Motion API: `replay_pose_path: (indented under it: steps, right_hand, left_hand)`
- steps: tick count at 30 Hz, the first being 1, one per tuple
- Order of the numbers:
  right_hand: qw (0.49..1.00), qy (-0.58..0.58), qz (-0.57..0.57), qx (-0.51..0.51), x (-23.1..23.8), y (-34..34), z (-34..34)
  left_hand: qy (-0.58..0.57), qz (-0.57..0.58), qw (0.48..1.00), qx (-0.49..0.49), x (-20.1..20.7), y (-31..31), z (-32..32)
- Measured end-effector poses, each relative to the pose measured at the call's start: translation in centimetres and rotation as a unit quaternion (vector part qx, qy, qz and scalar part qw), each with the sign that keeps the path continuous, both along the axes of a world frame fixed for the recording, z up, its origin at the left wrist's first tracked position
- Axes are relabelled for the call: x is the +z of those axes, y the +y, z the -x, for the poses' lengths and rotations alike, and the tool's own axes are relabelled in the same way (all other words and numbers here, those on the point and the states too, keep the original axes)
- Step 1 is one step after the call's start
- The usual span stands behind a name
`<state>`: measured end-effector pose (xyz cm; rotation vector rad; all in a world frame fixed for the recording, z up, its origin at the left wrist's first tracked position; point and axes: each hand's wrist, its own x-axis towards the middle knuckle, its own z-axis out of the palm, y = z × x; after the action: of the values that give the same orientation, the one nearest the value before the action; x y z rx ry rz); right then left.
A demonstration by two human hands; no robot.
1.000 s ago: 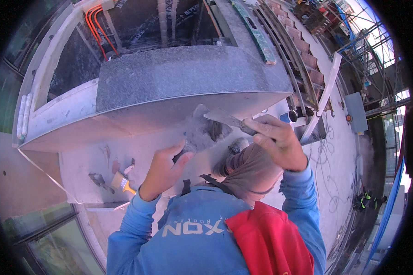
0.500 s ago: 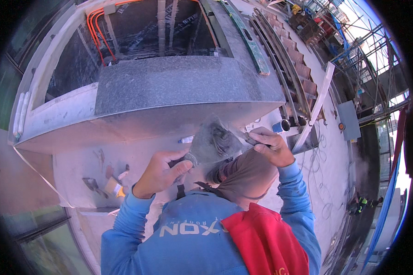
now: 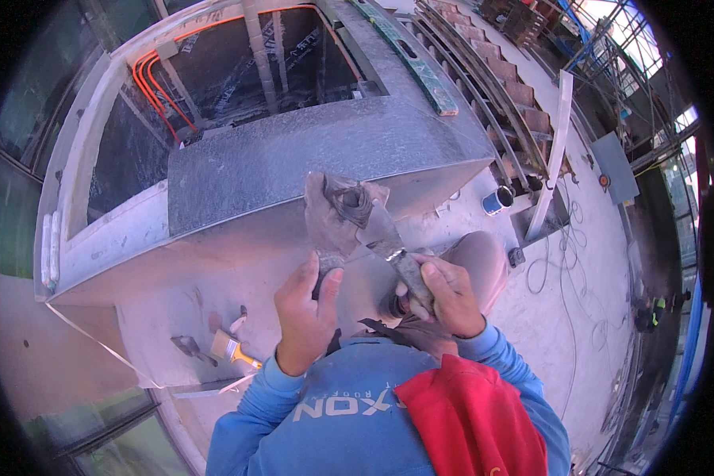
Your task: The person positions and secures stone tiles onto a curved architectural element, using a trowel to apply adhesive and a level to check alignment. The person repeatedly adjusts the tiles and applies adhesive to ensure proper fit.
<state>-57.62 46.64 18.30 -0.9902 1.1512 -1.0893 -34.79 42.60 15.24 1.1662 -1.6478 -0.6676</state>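
Observation:
My left hand [image 3: 303, 309] is closed round the handle of a wide putty knife [image 3: 325, 230], its grey-smeared blade pointing away from me. A dark grey lump of putty [image 3: 351, 203] sits on that blade near its far edge. My right hand [image 3: 451, 295] grips a narrower putty knife [image 3: 411, 274], tilted up and to the left. The narrower blade's tip reaches the putty and overlaps the wide blade. Both tools are held in front of the stone ledge's front face [image 3: 428, 190].
A dark grey stone slab [image 3: 293, 163] tops the ledge, with a green spirit level [image 3: 412, 59] on it. A paintbrush [image 3: 234, 349] and a dark trowel-like tool [image 3: 192, 347] lie at lower left. At right are a blue-and-white can [image 3: 497, 201], a pale bar [image 3: 554, 151] and loose cables [image 3: 567, 270].
The right putty knife has swung from pointing sideways at the wide blade to pointing up and left onto the putty. The wide blade now points more upward. The whole view has shifted slightly.

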Motion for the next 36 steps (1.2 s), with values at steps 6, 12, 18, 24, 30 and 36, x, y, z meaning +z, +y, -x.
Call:
replay_pose_path:
  steps: [6, 12, 18, 24, 30, 36]
  right_hand:
    - [0.996, 0.077, 0.027, 0.034, 1.7, -1.9, 0.4]
    - [0.831, 0.435, 0.342, 0.063, 1.6, -2.6, 0.8]
    - [0.821, 0.467, 0.312, 0.101, 1.9, -1.8, 0.6]
    - [0.807, 0.502, 0.293, 0.105, 2.8, -1.9, 0.8]
    - [0.812, 0.485, 0.302, 0.120, 2.4, -2.5, 0.5]
    - [0.812, 0.486, 0.291, 0.141, 2.6, -2.5, 0.6]
  left_hand:
    - [-0.107, 0.077, 0.991, -0.037, -0.9, 1.1, -0.1]
    - [-0.074, -0.030, 0.997, -0.022, -0.8, 0.8, -2.3]
    - [-0.074, -0.047, 0.995, -0.042, -1.3, 0.6, -2.8]
    - [-0.092, -0.039, 0.994, -0.054, -1.9, 0.9, -2.4]
    - [-0.093, -0.072, 0.991, -0.058, -2.0, 0.7, -2.8]
    - [-0.081, -0.084, 0.991, -0.065, -1.3, 0.8, -3.0]
